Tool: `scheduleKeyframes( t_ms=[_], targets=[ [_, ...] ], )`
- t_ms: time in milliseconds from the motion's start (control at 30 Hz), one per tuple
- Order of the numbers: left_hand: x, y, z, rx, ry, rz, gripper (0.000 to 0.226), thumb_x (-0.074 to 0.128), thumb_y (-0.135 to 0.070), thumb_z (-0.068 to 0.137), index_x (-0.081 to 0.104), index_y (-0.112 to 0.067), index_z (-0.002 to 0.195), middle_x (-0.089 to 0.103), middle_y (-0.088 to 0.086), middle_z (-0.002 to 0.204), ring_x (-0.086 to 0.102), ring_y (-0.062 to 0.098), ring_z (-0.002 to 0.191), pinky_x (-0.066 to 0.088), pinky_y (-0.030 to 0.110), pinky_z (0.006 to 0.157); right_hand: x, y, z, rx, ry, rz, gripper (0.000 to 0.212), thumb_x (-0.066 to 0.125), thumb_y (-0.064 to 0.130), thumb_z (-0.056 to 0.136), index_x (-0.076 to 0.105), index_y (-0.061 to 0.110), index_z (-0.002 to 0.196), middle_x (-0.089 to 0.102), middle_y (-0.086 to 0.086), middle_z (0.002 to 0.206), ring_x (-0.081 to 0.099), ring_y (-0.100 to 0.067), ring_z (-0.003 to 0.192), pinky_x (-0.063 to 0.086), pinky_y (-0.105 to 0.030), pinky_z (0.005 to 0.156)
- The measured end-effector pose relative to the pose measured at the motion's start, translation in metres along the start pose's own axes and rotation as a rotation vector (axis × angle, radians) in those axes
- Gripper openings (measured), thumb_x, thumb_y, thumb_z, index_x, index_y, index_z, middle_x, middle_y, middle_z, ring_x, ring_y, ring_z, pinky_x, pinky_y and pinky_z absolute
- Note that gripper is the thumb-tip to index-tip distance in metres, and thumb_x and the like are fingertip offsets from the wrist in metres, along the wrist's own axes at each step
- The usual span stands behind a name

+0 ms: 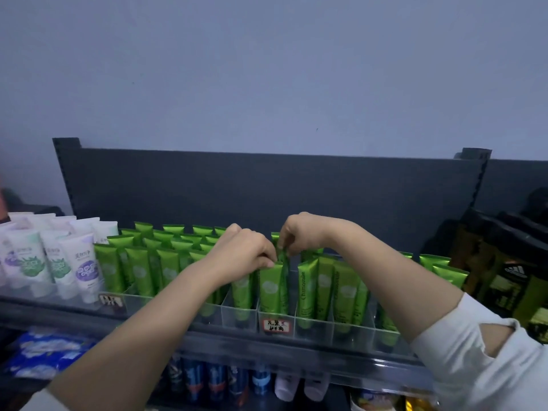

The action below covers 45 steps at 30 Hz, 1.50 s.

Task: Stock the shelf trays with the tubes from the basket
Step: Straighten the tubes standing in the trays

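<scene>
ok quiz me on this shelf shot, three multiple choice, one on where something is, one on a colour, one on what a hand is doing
1. Where do the white tubes stand relative to the green tubes?
A) to the right B) to the left C) on the shelf below
2. The border of the handwritten label on the clear tray is
A) red B) blue C) yellow
3. The right hand is
A) flat on the shelf B) out of view C) pinching the top of a green tube

Answers: 1 B, they fill the shelf's left end; 2 A, a red outline rings the writing; 3 C, its fingertips close on the tube's top edge.
</scene>
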<state>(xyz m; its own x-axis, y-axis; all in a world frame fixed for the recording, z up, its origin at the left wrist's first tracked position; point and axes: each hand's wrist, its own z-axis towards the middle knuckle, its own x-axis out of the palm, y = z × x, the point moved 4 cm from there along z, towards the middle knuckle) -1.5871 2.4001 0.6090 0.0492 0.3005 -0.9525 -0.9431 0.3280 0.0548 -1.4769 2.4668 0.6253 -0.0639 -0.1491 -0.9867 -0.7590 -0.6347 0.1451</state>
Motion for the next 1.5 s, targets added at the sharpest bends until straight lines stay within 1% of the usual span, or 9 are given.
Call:
scheduleKeyframes(
  t_ms=[133,300,400,600,767,900,1133,1367,1500],
  targets=[
    [0.0,0.0,0.002,0.015,-0.017,-0.018,0.019,0.059,-0.036,0.088,0.07,-0.032,0.103,0.071,-0.012,0.101,0.062,0.012,0.099,0.035,0.026,0.088,0.003,0.001,0.006,-0.014,-0.106,-0.107,0.019,0.074,0.027,0.078,0.073,0.021,0.097,0.05,0.018,0.078,0.049,-0.01,0.084,0.04,-0.026,0.069],
    [0.001,-0.003,0.006,0.009,-0.033,-0.062,0.021,0.059,-0.033,0.089,0.07,-0.029,0.106,0.071,-0.007,0.106,0.061,0.017,0.104,0.038,0.024,0.086,0.003,0.005,0.004,0.036,-0.125,-0.134,0.003,0.067,0.026,0.08,0.069,0.029,0.08,0.064,0.008,0.067,0.061,-0.008,0.063,0.046,-0.024,0.061],
    [0.002,-0.007,0.01,0.015,-0.035,-0.077,0.021,0.059,-0.032,0.089,0.07,-0.029,0.106,0.07,-0.007,0.107,0.06,0.018,0.106,0.039,0.024,0.085,0.003,0.008,0.004,0.068,-0.113,-0.131,0.018,0.063,0.019,0.077,0.059,0.027,0.062,0.066,0.002,0.059,0.059,-0.006,0.053,0.046,-0.022,0.056],
    [0.008,-0.011,0.017,0.044,-0.03,-0.088,0.02,0.06,-0.033,0.088,0.07,-0.031,0.105,0.07,-0.008,0.11,0.06,0.018,0.108,0.04,0.027,0.091,-0.001,0.008,0.004,0.043,-0.068,-0.084,0.033,0.061,0.007,0.076,0.057,0.028,0.051,0.062,0.004,0.053,0.069,-0.015,0.061,0.053,-0.026,0.062],
    [0.008,-0.006,0.018,0.04,-0.015,-0.119,0.019,0.062,-0.032,0.087,0.071,-0.029,0.104,0.071,-0.006,0.105,0.061,0.018,0.105,0.04,0.027,0.088,0.0,0.005,0.005,0.032,-0.04,-0.06,0.03,0.063,0.01,0.077,0.059,0.027,0.052,0.058,0.008,0.043,0.069,-0.014,0.059,0.053,-0.025,0.062],
    [0.005,-0.002,0.017,0.034,0.013,-0.162,0.022,0.066,-0.036,0.083,0.072,-0.027,0.101,0.071,-0.007,0.103,0.061,0.015,0.101,0.04,0.025,0.084,0.001,0.007,0.004,0.026,-0.021,-0.047,0.02,0.062,0.011,0.077,0.066,0.025,0.064,0.06,0.008,0.053,0.07,-0.014,0.06,0.054,-0.028,0.063],
    [0.004,0.005,0.016,0.033,0.058,-0.16,0.02,0.068,-0.037,0.081,0.073,-0.025,0.096,0.072,-0.007,0.095,0.063,0.014,0.094,0.042,0.024,0.08,-0.003,0.0,0.0,0.095,-0.007,-0.137,0.009,0.065,0.029,0.082,0.071,0.024,0.086,0.066,0.005,0.072,0.06,-0.011,0.07,0.036,-0.021,0.052],
    [0.003,0.007,0.016,0.047,0.074,-0.188,0.02,0.067,-0.041,0.081,0.074,-0.027,0.093,0.073,-0.006,0.091,0.064,0.012,0.091,0.044,0.026,0.083,-0.006,-0.006,0.0,0.092,-0.004,-0.029,0.016,0.064,0.033,0.083,0.069,0.024,0.07,0.071,0.006,0.07,0.065,-0.012,0.073,0.048,-0.026,0.064],
    [-0.014,0.031,0.022,-0.021,-0.007,-0.331,0.018,0.064,-0.04,0.084,0.074,-0.025,0.086,0.072,-0.005,0.083,0.065,0.014,0.083,0.052,0.034,0.081,-0.023,-0.016,-0.001,0.093,-0.192,0.081,0.024,0.062,0.033,0.086,0.066,0.025,0.064,0.068,0.009,0.06,0.061,-0.005,0.063,0.052,-0.028,0.07]
  ],
)
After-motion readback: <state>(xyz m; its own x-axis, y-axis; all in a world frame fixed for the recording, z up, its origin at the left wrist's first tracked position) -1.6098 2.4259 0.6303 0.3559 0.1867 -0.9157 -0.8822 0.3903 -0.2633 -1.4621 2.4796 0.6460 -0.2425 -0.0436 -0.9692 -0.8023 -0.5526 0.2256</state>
